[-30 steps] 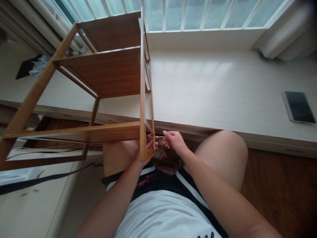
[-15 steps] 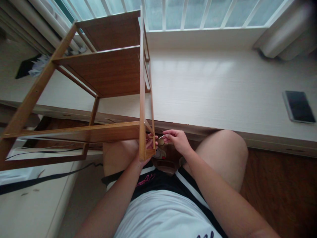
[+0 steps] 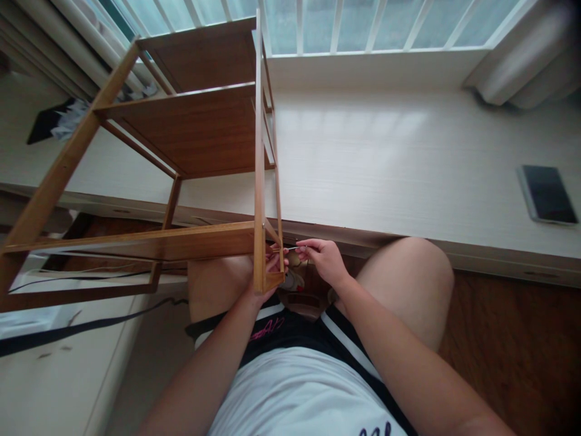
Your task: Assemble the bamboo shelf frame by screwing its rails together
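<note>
A wooden shelf rack (image 3: 195, 133) with several boards stands tilted on my left, its lower corner between my legs. My left hand (image 3: 272, 261) is at that corner, its fingers curled behind and between the slim bars of the end frame; the post hides part of it. My right hand (image 3: 324, 257) is just right of the frame, thumb and fingers pinched on a thin silver rod that looks like a hex key (image 3: 293, 247). The rod's tip points left at the frame's outer bar, close to the left hand's fingertips. Whether it sits in a screw is too small to tell.
A pale window ledge (image 3: 385, 163) runs ahead, with a phone (image 3: 548, 194) at its right. Curtains (image 3: 517, 54) hang at both sides. A black strap (image 3: 91, 327) crosses at lower left above a white cabinet (image 3: 59, 387). Wood floor (image 3: 508, 339) shows at right.
The rod in my right hand has swung from slanting to nearly level, and its tip is nearer the frame's bar. My left hand and the rack stay almost where they were.
</note>
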Demonstrator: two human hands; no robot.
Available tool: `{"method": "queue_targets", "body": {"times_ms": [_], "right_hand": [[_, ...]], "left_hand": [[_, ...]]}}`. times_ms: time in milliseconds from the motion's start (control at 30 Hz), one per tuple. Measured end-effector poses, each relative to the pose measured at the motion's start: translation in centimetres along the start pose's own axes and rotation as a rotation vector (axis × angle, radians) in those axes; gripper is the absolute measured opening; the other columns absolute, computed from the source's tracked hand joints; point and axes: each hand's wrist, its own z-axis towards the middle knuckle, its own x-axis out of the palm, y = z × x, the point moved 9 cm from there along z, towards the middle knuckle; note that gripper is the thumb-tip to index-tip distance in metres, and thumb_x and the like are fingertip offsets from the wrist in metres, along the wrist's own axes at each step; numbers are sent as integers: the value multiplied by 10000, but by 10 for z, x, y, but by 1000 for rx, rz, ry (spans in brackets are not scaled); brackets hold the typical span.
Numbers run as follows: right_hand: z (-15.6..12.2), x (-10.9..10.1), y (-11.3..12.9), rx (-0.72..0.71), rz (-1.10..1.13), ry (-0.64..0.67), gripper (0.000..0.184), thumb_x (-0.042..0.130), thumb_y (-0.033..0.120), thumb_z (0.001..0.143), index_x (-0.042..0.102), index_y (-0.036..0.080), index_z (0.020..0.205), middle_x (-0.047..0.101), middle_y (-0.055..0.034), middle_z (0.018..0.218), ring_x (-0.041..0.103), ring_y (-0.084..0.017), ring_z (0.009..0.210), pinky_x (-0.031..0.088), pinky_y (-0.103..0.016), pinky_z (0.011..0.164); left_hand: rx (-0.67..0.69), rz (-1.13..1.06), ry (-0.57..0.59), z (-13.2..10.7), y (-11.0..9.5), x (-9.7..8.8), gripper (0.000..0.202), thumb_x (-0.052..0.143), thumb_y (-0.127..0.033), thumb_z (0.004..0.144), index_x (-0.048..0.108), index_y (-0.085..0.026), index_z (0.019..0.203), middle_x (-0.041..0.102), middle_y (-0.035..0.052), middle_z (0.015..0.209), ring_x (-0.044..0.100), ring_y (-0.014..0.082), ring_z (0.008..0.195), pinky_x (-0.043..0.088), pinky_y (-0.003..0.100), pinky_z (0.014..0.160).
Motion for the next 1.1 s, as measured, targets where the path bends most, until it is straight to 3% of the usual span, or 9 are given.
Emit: {"method": "queue_targets", "body": {"times_ms": [233, 367, 600, 767, 1100], "right_hand": [[-4, 0, 12, -89, -175, 15, 226, 625, 326, 825, 762, 186, 938, 753, -50, 778, 689, -173, 641, 568, -307, 648], [-1, 1, 11, -85, -260, 20, 218, 605, 372, 850, 728, 196, 810, 708, -26, 675, 644, -156, 575, 529, -274, 583], [10, 10, -3, -19, -269, 52, 466, 504, 568, 891, 564, 204, 606, 598, -2, 503, 524, -123, 397, 411, -236, 413], [12, 11, -5, -26, -292, 58, 572, 386, 629, 929, 478, 214, 545, 520, 12, 426, 481, -110, 372, 374, -230, 431], [4, 8, 10, -87, -361, 108, 326, 452, 456, 950, 480, 226, 720, 573, 40, 572, 514, -117, 494, 369, -226, 515]], "left_hand": [[1, 16, -5, -1, -1, 1, 396, 787, -168, 728, 641, -183, 1096, 719, 59, 1009, 661, 115, 688, 538, 219, 566], [-3, 16, 1, -2, -1, 3, 386, 788, -167, 726, 641, -189, 1082, 721, 49, 996, 662, 115, 696, 540, 219, 578], [-5, 10, 12, -1, -1, 2, 383, 789, -170, 732, 644, -191, 1086, 718, 46, 986, 664, 119, 696, 532, 218, 563], [-13, 11, 15, -1, -1, 3, 389, 793, -168, 726, 642, -193, 1083, 716, 49, 981, 661, 119, 692, 539, 222, 571], [-15, 3, 16, -2, -1, 4, 350, 773, -162, 745, 646, -196, 1069, 706, 44, 1000, 660, 122, 707, 546, 229, 579]]}}
